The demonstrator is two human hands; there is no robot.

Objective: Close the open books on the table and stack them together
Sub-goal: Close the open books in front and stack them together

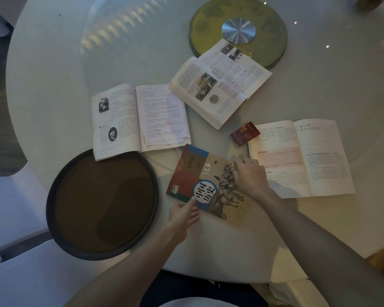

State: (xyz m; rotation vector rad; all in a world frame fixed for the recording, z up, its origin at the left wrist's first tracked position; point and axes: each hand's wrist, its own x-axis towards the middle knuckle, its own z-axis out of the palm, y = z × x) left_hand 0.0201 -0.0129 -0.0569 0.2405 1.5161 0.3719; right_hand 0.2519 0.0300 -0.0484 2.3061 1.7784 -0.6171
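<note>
A closed book with a colourful horse-and-rider cover lies flat near the table's front edge. My left hand touches its near left edge with the thumb on the cover. My right hand rests palm down on its right side. Three books lie open: one at the left with loose sheets on its right page, a thick one behind the middle, and one at the right just beyond my right hand.
A small red box sits between the closed book and the right open book. A round dark tray lies at the front left. A green turntable disc with a metal hub is at the back of the white round table.
</note>
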